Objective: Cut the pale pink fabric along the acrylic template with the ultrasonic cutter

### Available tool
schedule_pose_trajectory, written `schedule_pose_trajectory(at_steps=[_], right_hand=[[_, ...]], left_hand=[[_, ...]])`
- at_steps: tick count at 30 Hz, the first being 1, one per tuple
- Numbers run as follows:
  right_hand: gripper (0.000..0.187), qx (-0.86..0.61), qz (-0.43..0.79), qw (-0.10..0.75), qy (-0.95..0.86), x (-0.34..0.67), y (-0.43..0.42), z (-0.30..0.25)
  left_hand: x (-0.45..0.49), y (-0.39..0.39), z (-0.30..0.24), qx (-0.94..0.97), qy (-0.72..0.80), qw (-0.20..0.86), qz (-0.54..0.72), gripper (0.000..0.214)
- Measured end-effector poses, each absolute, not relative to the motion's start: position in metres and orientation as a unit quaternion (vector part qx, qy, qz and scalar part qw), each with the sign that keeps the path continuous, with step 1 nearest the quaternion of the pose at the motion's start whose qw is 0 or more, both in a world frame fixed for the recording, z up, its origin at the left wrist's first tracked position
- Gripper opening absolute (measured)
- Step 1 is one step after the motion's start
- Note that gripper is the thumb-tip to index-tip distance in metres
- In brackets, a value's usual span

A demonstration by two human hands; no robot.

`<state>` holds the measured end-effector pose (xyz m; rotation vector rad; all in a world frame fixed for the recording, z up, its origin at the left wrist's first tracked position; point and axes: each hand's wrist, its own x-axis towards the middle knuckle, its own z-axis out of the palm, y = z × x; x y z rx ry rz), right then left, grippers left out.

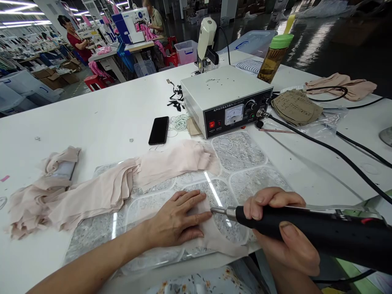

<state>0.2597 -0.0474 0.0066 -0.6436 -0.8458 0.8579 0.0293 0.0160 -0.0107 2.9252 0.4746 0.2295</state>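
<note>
My left hand [183, 216] lies flat, fingers spread, pressing a thin pale pink fabric piece [214, 237] onto a grey marble-patterned mat [254, 179]. My right hand [295, 249] is wrapped round a black handheld ultrasonic welder [337, 230]. The welder's metal tip points left and meets the fabric edge beside my left fingertips; whether it touches the cloth I cannot tell. Beyond my left hand, a fanned stack of pale pink fabric pieces [171, 161] crosses the mat. More crumpled pink fabric [33, 204] sits at the far left.
A control box [220, 90] with a dial stands behind the mat, its black cable [330, 147] running right. Nearby are a phone [158, 130], pale elastic cord [180, 122], a green-lidded bottle [275, 57] and a brown cloth stack [297, 106]. People work at sewing machines [130, 26] behind.
</note>
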Motion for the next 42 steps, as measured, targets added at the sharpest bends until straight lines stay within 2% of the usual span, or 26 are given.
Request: schedule_pose_trajectory(at_steps=[17, 24, 42], right_hand=[[0.008, -0.287, 0.394, 0.764, -0.423, 0.258, -0.045, 0.008], [0.012, -0.303, 0.407, 0.773, -0.38, 0.268, -0.055, 0.006], [0.013, -0.281, 0.457, 0.77, -0.346, 0.271, -0.073, -0.001]], left_hand=[[0.031, 0.014, -0.009, 0.981, 0.159, 0.078, 0.075, 0.045], [0.03, 0.016, -0.008, 0.983, 0.154, 0.078, 0.062, 0.047], [0.029, 0.008, -0.002, 0.974, 0.176, 0.137, 0.028, 0.045]])
